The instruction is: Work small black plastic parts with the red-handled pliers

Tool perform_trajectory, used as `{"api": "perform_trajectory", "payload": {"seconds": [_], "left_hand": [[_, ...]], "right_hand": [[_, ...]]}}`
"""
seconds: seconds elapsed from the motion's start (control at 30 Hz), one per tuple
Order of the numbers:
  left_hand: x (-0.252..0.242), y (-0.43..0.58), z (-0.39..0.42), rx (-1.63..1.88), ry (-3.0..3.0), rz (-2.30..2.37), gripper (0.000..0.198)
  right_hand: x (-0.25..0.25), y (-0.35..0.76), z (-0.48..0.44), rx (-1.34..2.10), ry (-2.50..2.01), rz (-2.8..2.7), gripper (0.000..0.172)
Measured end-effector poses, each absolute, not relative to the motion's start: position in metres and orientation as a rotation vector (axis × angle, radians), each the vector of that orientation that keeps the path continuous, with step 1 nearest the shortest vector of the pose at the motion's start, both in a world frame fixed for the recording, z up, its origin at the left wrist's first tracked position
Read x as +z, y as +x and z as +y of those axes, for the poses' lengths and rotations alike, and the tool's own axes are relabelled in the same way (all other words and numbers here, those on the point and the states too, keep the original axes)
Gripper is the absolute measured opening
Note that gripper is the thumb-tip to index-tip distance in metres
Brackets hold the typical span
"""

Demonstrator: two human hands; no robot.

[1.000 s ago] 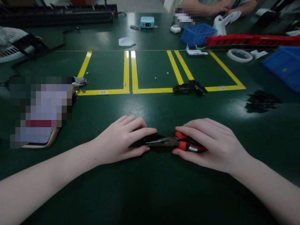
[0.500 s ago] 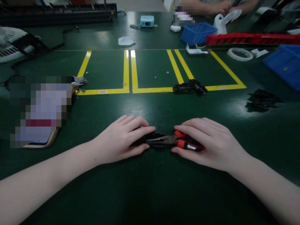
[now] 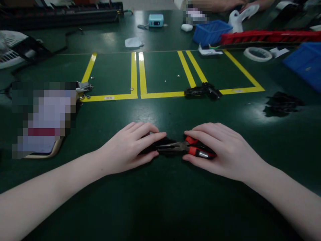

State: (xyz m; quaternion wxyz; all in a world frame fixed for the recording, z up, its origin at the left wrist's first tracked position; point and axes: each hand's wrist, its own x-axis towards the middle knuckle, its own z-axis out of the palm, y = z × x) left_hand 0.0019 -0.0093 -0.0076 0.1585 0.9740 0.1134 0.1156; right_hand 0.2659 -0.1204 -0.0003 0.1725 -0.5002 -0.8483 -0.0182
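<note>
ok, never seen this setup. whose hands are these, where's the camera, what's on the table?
There is no robot here. The one view comes from a camera worn on a person's head, looking down at their own bare hands. The left hand holds down a black part. The right hand grips red-handled pliers, whose nose points at that part. Both lie on a green table marked with yellow lines. Further back are more black parts, a blue bin and a tape roll.

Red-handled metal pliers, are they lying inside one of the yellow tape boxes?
No, the red-handled metal pliers lie on the dark green table short of the yellow tape boxes, under the right hand.
</note>
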Motion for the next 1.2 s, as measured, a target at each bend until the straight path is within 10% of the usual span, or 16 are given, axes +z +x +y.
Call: {"api": "perform_trajectory", "payload": {"seconds": [1.2], "left_hand": [[-0.0070, 0.0016, -0.0050, 0.278, 2.783, 0.275, 0.040]], "right_hand": [[0.0088, 0.2690, -0.1179, -0.085, -1.421, -2.363, 0.023]]}}
